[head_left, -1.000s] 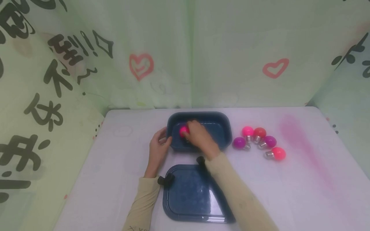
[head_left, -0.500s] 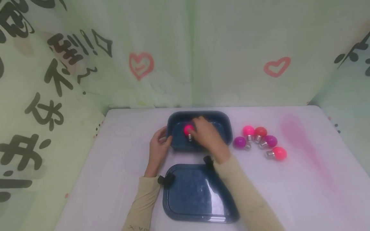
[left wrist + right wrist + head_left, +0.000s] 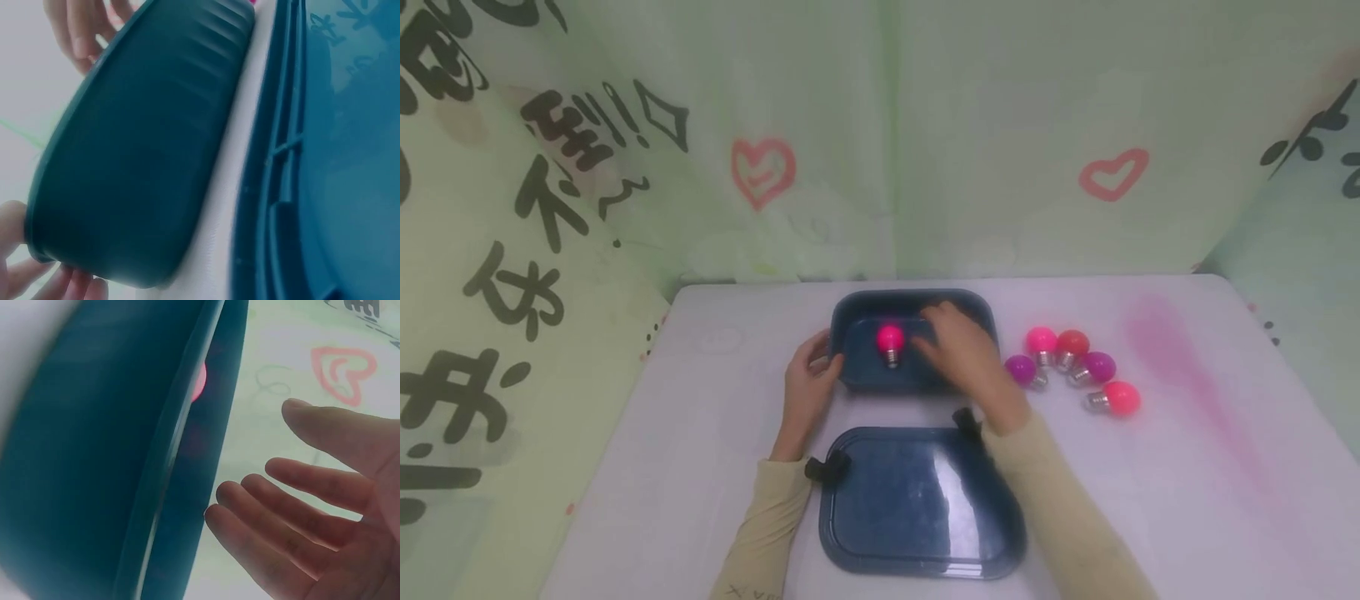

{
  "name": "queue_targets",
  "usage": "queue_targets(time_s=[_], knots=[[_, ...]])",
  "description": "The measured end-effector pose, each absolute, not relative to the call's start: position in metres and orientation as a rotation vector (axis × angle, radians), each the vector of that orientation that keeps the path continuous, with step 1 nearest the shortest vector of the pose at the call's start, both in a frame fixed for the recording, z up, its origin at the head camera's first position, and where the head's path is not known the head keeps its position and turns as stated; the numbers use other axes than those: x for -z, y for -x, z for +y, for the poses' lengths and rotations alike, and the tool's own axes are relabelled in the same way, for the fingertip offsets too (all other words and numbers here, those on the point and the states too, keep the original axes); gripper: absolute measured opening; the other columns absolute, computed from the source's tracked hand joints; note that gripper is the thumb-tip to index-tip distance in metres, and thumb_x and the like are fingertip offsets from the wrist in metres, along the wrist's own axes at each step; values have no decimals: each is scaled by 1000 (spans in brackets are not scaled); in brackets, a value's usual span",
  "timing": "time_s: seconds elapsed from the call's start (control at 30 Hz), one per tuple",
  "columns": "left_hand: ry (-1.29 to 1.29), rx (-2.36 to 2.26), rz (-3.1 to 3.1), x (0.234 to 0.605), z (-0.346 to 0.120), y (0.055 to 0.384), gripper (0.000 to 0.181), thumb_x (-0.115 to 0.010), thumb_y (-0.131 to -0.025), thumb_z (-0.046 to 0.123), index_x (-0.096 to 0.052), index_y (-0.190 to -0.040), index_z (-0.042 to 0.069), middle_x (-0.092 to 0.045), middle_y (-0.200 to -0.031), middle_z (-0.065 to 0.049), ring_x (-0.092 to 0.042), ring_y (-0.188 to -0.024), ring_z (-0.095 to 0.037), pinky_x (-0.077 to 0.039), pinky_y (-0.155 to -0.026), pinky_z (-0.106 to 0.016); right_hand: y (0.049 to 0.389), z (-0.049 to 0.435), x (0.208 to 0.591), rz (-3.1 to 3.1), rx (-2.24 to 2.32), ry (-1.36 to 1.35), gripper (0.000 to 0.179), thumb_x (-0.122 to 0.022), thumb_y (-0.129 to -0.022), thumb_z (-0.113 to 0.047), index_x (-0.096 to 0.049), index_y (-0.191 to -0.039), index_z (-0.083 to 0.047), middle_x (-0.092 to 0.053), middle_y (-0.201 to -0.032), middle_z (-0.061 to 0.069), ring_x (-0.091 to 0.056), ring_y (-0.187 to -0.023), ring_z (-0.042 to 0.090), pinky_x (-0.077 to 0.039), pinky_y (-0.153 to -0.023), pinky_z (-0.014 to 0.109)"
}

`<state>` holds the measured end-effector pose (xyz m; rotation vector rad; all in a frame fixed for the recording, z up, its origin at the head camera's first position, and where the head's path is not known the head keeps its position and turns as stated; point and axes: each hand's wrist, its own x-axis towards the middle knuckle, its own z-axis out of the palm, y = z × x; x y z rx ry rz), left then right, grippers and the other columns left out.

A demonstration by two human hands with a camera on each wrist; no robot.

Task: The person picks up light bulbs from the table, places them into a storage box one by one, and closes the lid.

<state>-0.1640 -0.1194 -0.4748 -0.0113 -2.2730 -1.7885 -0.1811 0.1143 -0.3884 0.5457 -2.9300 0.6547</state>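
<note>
Steadying dark blue box [image 3: 880, 385], probably: left hand [image 3: 810, 379] curled round its left end. Right hand [image 3: 962, 346] over box's right half, fingers loosely spread, holding nothing. Pink bulb [image 3: 891, 340] lies inside box, left of centre. Five loose bulbs [image 3: 1072, 342] right of box, likely for easy right-hand reach; lid [image 3: 895, 500] in front of box. Box floor under right hand hidden; right wrist view shows only sliver of pink bulb.

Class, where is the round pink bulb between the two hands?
In the head view, the round pink bulb lies inside the dark-blue rectangular box, left of its centre, beside the right hand.
</note>
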Motion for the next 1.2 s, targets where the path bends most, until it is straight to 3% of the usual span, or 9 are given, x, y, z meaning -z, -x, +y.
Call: queue_targets(time_s=[0.33, 0.53, 0.87, 1.03, 1.2], knots=[[35, 1798, -2289, 451, -119, 153, 46, -66, -90, -5, -52, -133, -13, -58, -128, -34, -59, -117, -47, -50, -99, -56, 177, 137, 392, -2925, -616, -518, 48, -77, -87, -15, -57, -126, 5, -61, -117, 22, -62, -109, 36, -56, -93, 48], [40, 1781, -2300, 470, -124, 158, 46, -69, -92, 4, -56, -135, -5, -61, -129, -26, -61, -118, -39, -52, -99, -50, 173, 157, 395, -2945, -609, -500, 50, -75, -88, -12, -54, -130, 6, -60, -123, 25, -59, -116, 39, -53, -98, 50], [37, 1811, -2273, 477, -123, 161, 48, -72, -92, 14, -57, -135, 0, -63, -129, -21, -61, -118, -34, -52, -101, -47, 168, 185, 391, -3046, -667, -309, 49, -66, -93, -11, -50, -136, 6, -54, -130, 28, -51, -122, 44, -50, -98, 56], [20, 1810, -2289, 477, -123, 158, 51, -73, -92, 21, -56, -137, 2, -61, -132, -20, -59, -122, -33, -51, -103, -45, 166, 200, 394, -3132, -703, -228, 54, -66, -94, -15, -46, -140, 4, -48, -138, 28, -45, -130, 45, -45, -104, 60], [10, 1848, -2285, 478, -123, 157, 53, -72, -93, 21, -54, -139, 1, -58, -136, -22, -56, -126, -34, -48, -106, -44, 166, 212, 395, -3160, -759, -229, 54, -66, -94, -16, -47, -139, 7, -50, -134, 29, -46, -126, 47, -45, -103, 60]])
